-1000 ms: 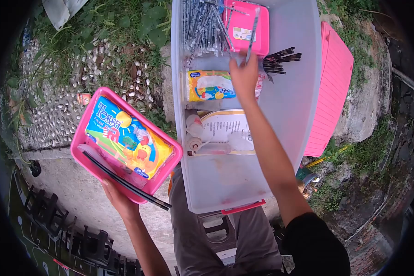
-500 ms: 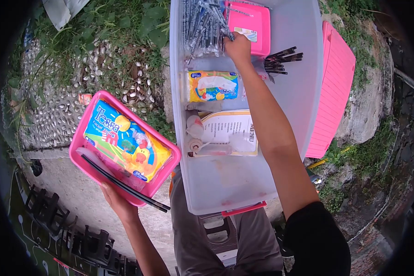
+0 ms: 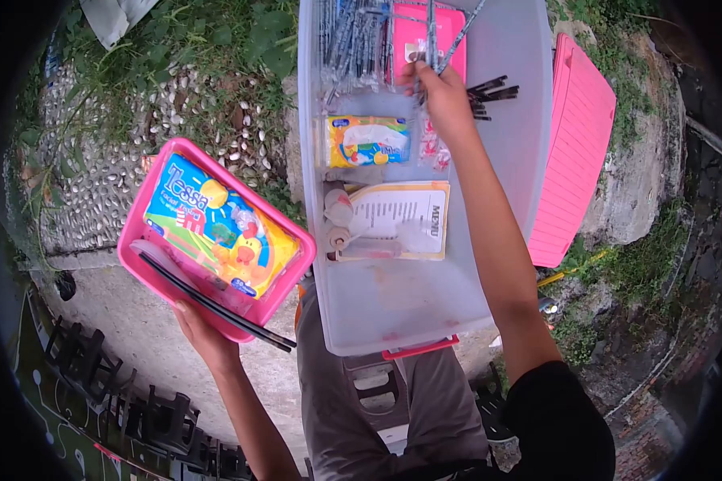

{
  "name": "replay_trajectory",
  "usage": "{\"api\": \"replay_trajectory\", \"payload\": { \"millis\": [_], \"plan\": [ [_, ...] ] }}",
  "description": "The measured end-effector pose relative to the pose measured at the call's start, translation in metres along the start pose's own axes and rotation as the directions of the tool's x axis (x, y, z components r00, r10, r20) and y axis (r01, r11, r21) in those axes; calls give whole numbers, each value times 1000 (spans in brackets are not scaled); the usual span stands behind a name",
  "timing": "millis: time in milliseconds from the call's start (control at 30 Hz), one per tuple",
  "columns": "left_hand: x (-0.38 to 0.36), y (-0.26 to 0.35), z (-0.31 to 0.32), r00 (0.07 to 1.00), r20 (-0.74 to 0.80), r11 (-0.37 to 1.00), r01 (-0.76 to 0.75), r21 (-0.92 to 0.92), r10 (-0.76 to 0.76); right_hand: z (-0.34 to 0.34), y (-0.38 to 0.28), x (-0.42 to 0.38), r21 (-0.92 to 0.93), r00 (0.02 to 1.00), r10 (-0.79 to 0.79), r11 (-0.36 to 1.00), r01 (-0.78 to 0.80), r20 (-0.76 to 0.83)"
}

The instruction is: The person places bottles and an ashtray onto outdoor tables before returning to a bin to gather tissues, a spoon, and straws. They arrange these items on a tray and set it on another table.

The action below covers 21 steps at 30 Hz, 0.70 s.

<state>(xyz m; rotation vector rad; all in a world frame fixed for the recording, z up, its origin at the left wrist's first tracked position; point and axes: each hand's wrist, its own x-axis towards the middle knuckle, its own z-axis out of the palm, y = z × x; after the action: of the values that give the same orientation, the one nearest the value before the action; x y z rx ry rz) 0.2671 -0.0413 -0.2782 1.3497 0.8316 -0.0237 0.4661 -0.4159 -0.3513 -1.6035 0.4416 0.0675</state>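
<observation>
My left hand [image 3: 206, 335] grips the lower edge of a pink plastic tray [image 3: 186, 147], held tilted left of the large bin. In the tray lie a Tessa facial tissue pack [image 3: 225, 224] and black sticks [image 3: 208, 303] that jut over its rim. My right hand [image 3: 444, 94] is inside the translucent bin [image 3: 425, 317], its fingers closed around a few slim sticks in printed wrappers [image 3: 433, 36]. Many more wrapped sticks [image 3: 351, 40] are bunched at the bin's far left. A second pink tray [image 3: 409, 32] sits behind the right hand, partly hidden.
In the bin are another tissue pack [image 3: 369, 142], a menu sheet [image 3: 401, 216], small plastic-wrapped items [image 3: 338, 210] and more black sticks [image 3: 496, 90]. A pink lid [image 3: 569, 160] leans outside on the right. Dark stools [image 3: 164, 421] stand at lower left.
My right hand has drawn back slightly from the bundle and to the right, lifting a few wrapped sticks. The left hand still holds the tray in about the same place.
</observation>
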Motion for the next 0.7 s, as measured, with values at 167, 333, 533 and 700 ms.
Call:
{"api": "replay_trajectory", "payload": {
  "millis": [167, 333, 533, 700],
  "plan": [
    [-6, 4, 5, 1000, -12, 1000, 12, 6, -12, 0, 35, -102, -57, 930, 269, 963, -263, 252],
    [-12, -1, 0, 1000, -9, 1000, 15, 20, -15, -2, 84, -231, -70, 817, 558, 829, -554, 143],
    [-18, -4, -7, 999, -3, 999, 40, -22, -40, -10, 118, -304, 175, 784, 583, 767, -618, 213],
    [-23, -3, -7, 999, 7, 999, 43, 1, -43, -16, 111, -314, 92, 708, 623, 726, -682, 333]
  ]
}}
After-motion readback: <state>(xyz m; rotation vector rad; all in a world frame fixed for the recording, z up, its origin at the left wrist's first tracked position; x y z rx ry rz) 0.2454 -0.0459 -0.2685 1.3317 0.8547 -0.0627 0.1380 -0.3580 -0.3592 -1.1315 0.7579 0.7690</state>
